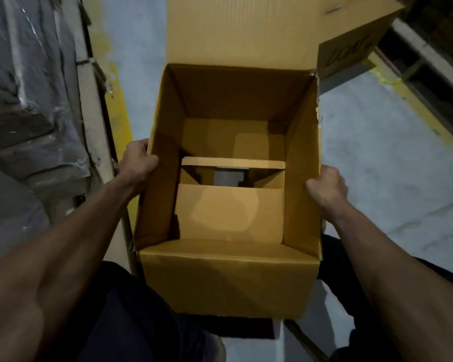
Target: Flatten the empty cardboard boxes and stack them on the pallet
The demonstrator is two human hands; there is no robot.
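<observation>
Between my knees stands the open cardboard box [228,278], bottom flaps parted, grey floor [392,152] visible through the gap; my left hand [137,163] grips its left wall, fingers curled over the rim; my right hand [327,186] clamps the right wall; wrapped goods [24,100] crowd left; a second carton [351,45] sits beyond.

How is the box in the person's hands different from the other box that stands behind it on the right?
The held box is open, its inside visible; the far box shows only its outside. The held box is gripped by the left hand and the right hand; no hand touches the far box. The far box bears dark lettering; the held box looks plain. Both are brown cardboard.
</observation>
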